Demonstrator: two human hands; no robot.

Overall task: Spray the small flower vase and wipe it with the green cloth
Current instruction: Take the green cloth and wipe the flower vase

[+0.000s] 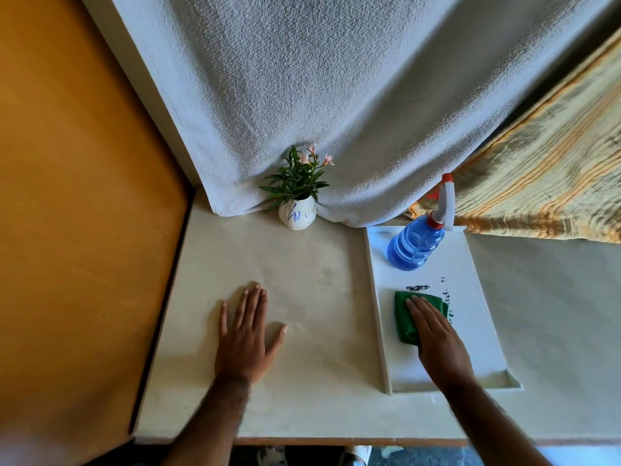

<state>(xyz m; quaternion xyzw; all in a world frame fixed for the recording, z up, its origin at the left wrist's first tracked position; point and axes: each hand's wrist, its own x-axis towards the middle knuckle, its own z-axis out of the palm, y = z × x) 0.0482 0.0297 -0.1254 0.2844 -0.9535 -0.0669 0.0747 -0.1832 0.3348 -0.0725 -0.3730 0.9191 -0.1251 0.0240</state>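
A small white flower vase [297, 215] with blue marks and a leafy pink-flowered sprig stands at the back of the table against a hanging grey cloth. On a white tray [477, 297] to the right stands a blue spray bottle [415, 245] with a white and red trigger head. In front of it lies a folded green cloth [405, 319]. My right hand [437, 341] lies flat on the green cloth, fingers extended, thumb at its near edge. My left hand [247, 334] rests palm down on the bare table, fingers spread, holding nothing.
The cream table [319, 297] ends at a near edge at the bottom. An orange wall panel [77, 196] borders its left side. The grey cloth [336, 95] hangs behind, with a striped yellow fabric [544, 183] at the right. Dark specks mark the tray near the green cloth.
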